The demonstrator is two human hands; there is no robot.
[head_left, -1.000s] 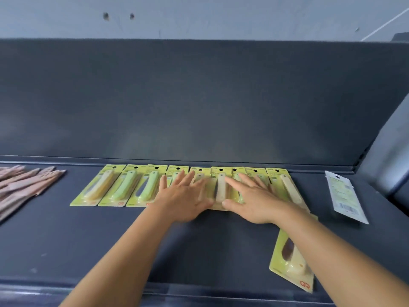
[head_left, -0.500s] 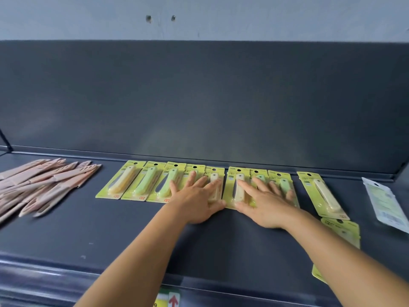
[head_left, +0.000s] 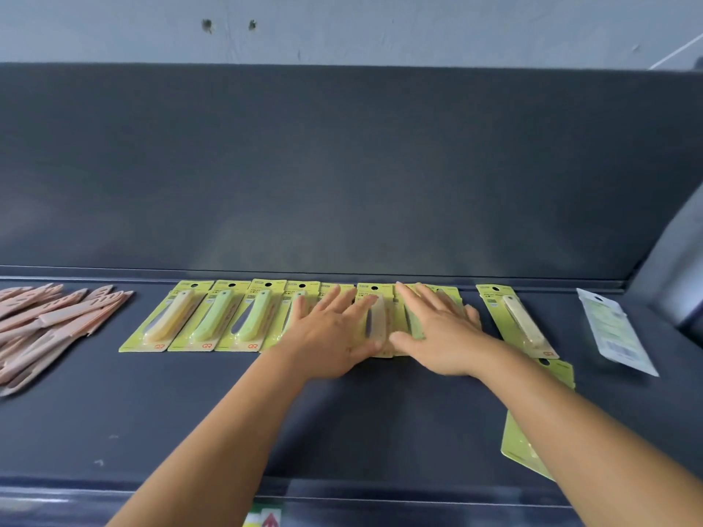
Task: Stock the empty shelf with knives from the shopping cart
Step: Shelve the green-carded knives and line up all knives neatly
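Two hands lie flat on the row of carded fruit knives (head_left: 243,317) along the shelf (head_left: 342,424) back edge: our left hand (head_left: 331,336) and right hand (head_left: 441,336), fingers straight and spread, gripping nothing. Every card's long axis runs front to back. One carded knife (head_left: 519,321) stands apart, right of the row, nearer our right hand; we judge it gets slid leftward next.
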